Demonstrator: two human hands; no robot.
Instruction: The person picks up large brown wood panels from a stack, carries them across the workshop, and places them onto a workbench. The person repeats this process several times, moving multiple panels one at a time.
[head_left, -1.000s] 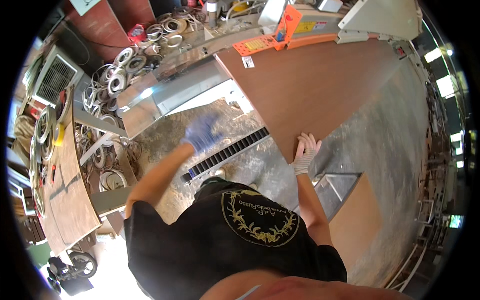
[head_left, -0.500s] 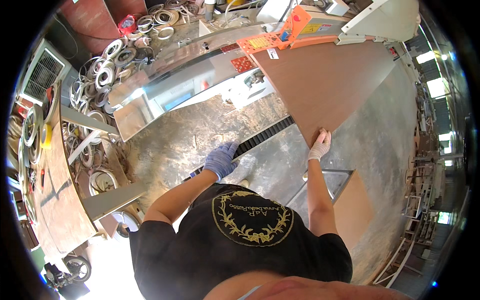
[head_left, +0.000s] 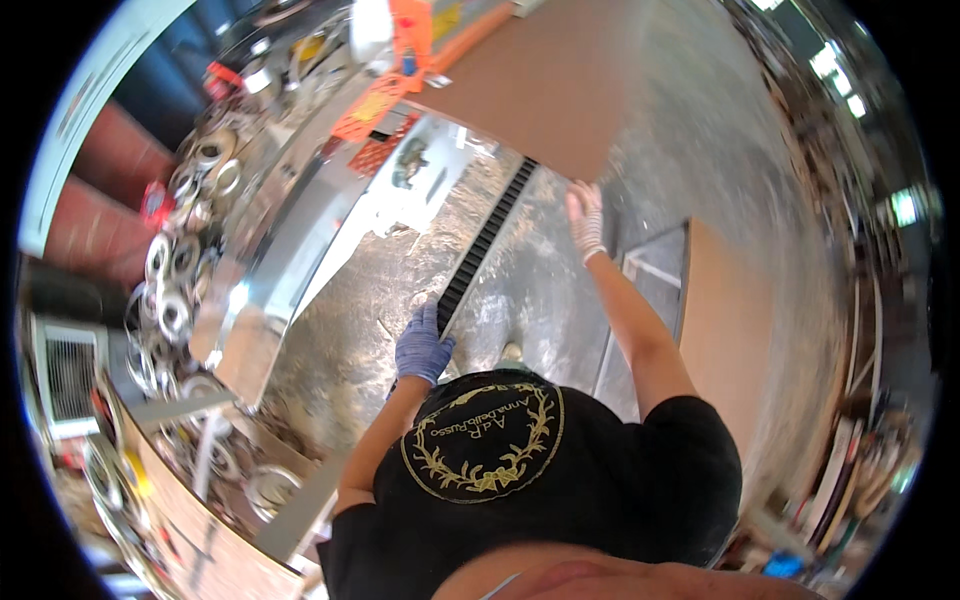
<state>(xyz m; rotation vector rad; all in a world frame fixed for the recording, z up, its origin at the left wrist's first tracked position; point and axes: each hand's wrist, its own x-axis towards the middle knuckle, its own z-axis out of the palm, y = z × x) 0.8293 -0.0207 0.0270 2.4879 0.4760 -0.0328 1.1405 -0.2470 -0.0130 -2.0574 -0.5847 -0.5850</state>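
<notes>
A large brown board lies flat at the far side, its upper part reaching an orange guard on a machine. My right hand, in a white glove, is at the board's near corner. Its fingers are stretched out toward the edge and seem to touch it. My left hand, in a bluish-grey glove, rests on the near end of a narrow rail with black ribbed rollers. Its fingers lie along the rail, which runs away from me toward the board.
The orange perforated guard stands beside a long machine bed at left. Rolls of edging strip are heaped beyond it. A wooden table is at the lower left. Another brown panel stands near my right arm, beside a metal frame.
My view has turned to the right. The brown board has shifted farther from me, and my right hand has reached forward, its fingers straightening from their grip on the corner. My left hand stays at the rail.
</notes>
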